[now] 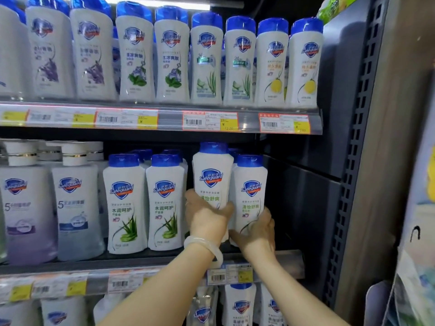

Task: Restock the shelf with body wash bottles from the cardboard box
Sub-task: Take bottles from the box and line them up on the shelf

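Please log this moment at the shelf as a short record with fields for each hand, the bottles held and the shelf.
left hand: left hand grips the raised bottle near its lower part
right hand: right hand grips the right bottle at its base
position: raised bottle sits higher than its neighbours
shelf: middle shelf, right end
neighbours: aloe bottles to the left

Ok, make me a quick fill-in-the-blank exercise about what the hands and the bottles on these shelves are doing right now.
1. The left hand grips a white bottle with a ____ cap.
2. The right hand holds the neighbouring bottle on the ____ shelf.
3. The bracelet sits on the ____ wrist.
4. The rightmost top-shelf bottles picture a ____.

Missing words: blue; middle; left; lemon
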{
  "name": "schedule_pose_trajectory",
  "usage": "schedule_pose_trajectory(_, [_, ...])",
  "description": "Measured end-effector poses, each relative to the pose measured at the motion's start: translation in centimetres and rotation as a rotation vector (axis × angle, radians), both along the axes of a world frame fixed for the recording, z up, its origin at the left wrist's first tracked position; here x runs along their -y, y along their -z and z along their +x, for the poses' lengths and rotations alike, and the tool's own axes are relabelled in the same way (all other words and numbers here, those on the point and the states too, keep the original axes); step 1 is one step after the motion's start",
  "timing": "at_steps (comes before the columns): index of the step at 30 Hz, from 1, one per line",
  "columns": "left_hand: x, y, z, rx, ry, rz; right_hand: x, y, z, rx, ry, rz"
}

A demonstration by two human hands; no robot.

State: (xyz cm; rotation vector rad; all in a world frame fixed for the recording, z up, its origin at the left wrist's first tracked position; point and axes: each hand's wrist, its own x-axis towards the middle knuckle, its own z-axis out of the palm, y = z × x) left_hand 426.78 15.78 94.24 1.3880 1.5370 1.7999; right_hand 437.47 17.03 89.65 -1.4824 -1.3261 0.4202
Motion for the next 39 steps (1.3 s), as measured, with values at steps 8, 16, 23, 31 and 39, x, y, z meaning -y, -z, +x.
schedule_pose_trajectory(8, [-1.6, 2.5, 0.2, 0.040, -0.115, -0.051, -0.4, 0.5, 0.2, 0.029, -0.010, 0.027])
schedule_pose_trajectory(16, [-1.0, 3.3, -0.7, -0.143, -0.096, -0.274, -0.1, 0.4, 0.1, 0.034, -0.006, 0.024])
schedule_pose_trajectory(23, [-0.1, 4.9, -1.1, -0.268, -0.144, -0.333, 0.3, 0.4, -0.1, 0.051, 0.007, 0.023])
schedule_pose_trajectory(31, [0.8, 5.6, -1.7, -0.264, -0.033, -0.187, 0.9, 0.6, -0.1, 0.078, -0.003, 0.044])
schedule_pose_trajectory(39, [0.0, 3.3, 1.2, -0.271, -0.281, -0.204, 1.0, 0.7, 0.2, 0.024, -0.012, 0.049])
